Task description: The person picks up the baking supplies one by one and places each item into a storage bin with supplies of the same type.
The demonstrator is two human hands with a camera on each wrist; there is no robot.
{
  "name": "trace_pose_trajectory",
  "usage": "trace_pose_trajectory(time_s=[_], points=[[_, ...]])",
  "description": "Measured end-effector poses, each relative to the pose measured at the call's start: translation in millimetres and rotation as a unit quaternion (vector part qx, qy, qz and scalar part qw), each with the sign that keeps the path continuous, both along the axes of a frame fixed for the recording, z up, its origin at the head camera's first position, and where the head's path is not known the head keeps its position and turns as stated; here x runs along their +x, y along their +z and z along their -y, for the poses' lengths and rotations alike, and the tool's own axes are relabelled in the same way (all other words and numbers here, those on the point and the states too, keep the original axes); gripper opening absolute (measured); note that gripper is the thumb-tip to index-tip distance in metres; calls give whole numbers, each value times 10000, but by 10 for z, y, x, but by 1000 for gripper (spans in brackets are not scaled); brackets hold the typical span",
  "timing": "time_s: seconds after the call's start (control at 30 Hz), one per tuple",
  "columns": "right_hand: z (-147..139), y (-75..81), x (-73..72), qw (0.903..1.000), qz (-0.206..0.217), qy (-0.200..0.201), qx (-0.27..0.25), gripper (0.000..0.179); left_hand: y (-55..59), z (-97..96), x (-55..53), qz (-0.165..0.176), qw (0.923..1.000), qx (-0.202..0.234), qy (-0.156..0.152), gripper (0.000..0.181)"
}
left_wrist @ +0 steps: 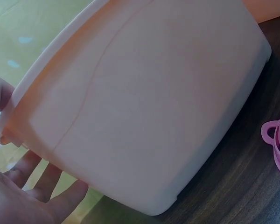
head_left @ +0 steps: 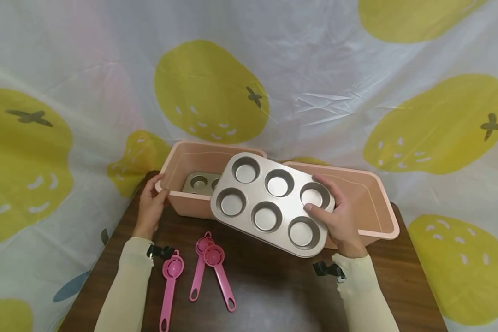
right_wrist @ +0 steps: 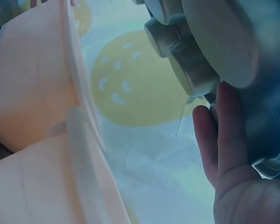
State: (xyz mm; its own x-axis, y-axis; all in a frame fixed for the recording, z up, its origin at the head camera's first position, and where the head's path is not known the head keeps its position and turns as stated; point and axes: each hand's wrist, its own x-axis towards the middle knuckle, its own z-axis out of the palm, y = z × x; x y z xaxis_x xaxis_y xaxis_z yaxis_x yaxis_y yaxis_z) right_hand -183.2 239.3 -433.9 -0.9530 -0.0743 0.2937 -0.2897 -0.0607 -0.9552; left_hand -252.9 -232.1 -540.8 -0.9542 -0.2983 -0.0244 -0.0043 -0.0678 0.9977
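Note:
My right hand (head_left: pixel 343 226) holds a grey metal muffin tin (head_left: pixel 289 207) by its right end, thumb on the top face and fingers underneath. The tin is tilted, cups facing up and showing nothing in them, above the front of two pink plastic bins. At the left bin (head_left: pixel 191 205), my left hand (head_left: pixel 150 210) grips the left rim; the left wrist view shows the thumb over the rim (left_wrist: pixel 32 77) and the fingers below it. Inside that bin lies another muffin tin (head_left: pixel 199 184), partly hidden by the held one.
The right bin (head_left: pixel 371 203) stands beside the left one, partly behind the held tin. Three pink egg separators (head_left: pixel 174 266) lie on the dark wooden table (head_left: pixel 274 295) in front, two of them overlapping. A lemon-print cloth (head_left: pixel 307 69) hangs right behind the bins.

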Motion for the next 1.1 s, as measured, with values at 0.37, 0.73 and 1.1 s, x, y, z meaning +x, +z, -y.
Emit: trace_pose_trajectory(time_s=[0.37, 0.73, 1.1], points=[[184, 135, -333, 9992, 315, 103, -241, 75, 9, -17, 7, 139, 9998, -146, 10, 53], [380, 247, -604, 9977, 547, 339, -217, 79, 18, 6, 17, 55, 10000, 6, -34, 53], [640, 255, -941, 9948, 920, 436, 41, 78, 23, 60, 37, 90, 9999, -83, 14, 53]])
